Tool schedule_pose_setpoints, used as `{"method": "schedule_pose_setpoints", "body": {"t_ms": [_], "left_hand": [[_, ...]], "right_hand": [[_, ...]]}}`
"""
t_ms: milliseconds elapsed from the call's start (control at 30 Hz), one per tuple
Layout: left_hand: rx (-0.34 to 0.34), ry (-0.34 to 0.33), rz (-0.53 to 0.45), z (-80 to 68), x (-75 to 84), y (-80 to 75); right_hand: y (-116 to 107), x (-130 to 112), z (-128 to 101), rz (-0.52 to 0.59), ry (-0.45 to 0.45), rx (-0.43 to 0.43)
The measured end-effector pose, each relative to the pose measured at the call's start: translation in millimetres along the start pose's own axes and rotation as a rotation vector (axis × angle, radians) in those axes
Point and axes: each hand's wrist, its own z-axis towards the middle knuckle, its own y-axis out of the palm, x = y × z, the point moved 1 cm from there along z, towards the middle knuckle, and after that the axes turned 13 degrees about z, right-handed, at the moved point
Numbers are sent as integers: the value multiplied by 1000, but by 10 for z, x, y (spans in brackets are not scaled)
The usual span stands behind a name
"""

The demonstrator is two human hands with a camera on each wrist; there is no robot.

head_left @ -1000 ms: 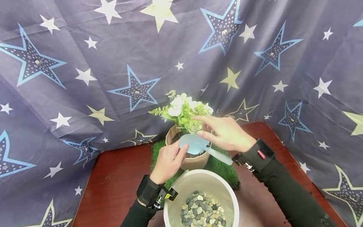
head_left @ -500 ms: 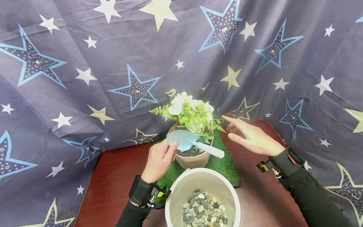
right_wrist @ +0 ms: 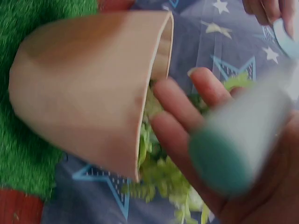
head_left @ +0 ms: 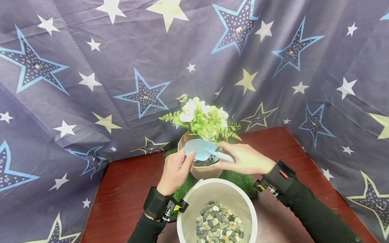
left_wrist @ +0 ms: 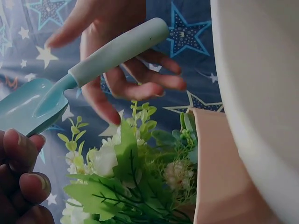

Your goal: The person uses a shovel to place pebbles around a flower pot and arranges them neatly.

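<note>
Here both hands hold the trowel (head_left: pixel 203 151), left hand (head_left: pixel 175 171) pinching its blade, right hand (head_left: pixel 245 159) hiding its handle.

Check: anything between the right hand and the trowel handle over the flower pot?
Nothing visible. The right hand is already at the trowel handle with its fingers under it, while the left hand pinches the blade; the flowers sit behind and below, clear of the grip.

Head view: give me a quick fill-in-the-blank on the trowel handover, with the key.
1. The left hand pinches the light blue trowel by its ____.
2. The right hand takes the trowel's ____.
3. The white bucket holds ____.
4. The beige flowerpot stands on a mat of green artificial ____.

Missing words: blade; handle; pebbles; grass
</note>
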Motion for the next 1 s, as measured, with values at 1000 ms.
{"method": "schedule_pose_setpoints", "body": {"t_ms": [1000], "left_hand": [[-26,3,147,-94,-78,-9]], "right_hand": [[241,-35,54,165,-48,-8]]}}
